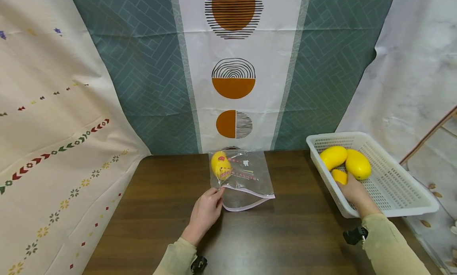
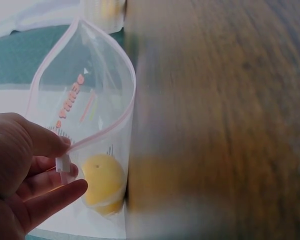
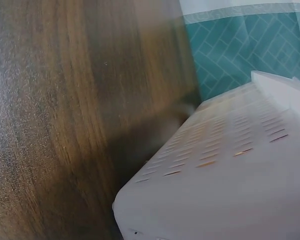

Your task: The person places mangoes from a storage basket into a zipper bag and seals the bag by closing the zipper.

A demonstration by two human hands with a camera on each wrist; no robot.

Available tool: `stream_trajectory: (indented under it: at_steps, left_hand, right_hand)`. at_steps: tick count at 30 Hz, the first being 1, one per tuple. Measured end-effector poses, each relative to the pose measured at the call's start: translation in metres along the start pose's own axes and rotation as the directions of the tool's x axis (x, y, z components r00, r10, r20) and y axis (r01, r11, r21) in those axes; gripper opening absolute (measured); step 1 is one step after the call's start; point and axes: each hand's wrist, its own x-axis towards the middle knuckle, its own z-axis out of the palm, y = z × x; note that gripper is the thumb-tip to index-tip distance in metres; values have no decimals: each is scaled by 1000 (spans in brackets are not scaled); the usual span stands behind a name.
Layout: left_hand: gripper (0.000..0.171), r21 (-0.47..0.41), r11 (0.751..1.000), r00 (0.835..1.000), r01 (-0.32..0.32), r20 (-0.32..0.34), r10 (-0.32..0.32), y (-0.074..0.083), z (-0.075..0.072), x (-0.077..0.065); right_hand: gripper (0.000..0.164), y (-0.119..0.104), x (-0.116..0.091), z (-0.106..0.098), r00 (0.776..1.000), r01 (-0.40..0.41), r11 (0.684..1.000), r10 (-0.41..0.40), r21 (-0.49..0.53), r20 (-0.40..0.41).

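In the head view, a clear zip bag (image 1: 246,179) lies left of the middle of the brown surface (image 1: 285,235), its far end close to the far edge, by a patterned curtain (image 1: 232,49). Its mouth, rimmed with a pinkish strip (image 1: 248,191), gapes toward the near side. Bagged yellow fruit (image 1: 220,164) sits in its left half. The left hand (image 1: 205,213) pinches the mouth's left corner. A broad stretch of surface separates bag and white basket (image 1: 400,170), which stands at the far right. The right hand (image 1: 355,189) reaches inside it near its left wall and touches a partly hidden fruit (image 1: 339,176); whether the fingers close round it cannot be told. A curved fruit (image 1: 333,156) and a rounder fruit (image 1: 358,164) lie just beyond.

In the left wrist view, thumb and fingers grip a whitish slider (image 2: 63,164) at the rim, the other fingers loosely bent; the mouth stands wide.

In the right wrist view, the basket's slotted left wall rises from the surface, with a dark strip of shadow beside its foot.
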Motion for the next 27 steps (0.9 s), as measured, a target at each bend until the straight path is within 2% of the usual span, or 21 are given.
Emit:
stream_trajectory:
  at_steps: [4, 8, 14, 23, 27]
  left_hand:
    - [40, 4, 1000, 1000, -16, -8, 16, 0, 0, 0]
    - [41, 1, 1000, 1000, -10, 0, 10, 0, 0, 1]
    - [39, 19, 1000, 1000, -2, 10, 2, 1, -3, 4]
    - [39, 26, 1000, 1000, 13, 19, -13, 2, -7, 4]
    - [39, 22, 1000, 1000, 12, 17, -13, 2, -7, 4]
  right_hand:
    - [93, 1, 0, -2, 999, 19, 1000, -19, 7, -35]
    - [91, -1, -3, -4, 994, 27, 999, -24, 25, -106]
    - [92, -4, -7, -7, 980, 31, 984, 5, 173, -201]
    - [92, -7, -12, -10, 976, 58, 962, 2, 268, -219]
    - [91, -8, -16, -12, 971, 103, 945, -29, 310, -236]
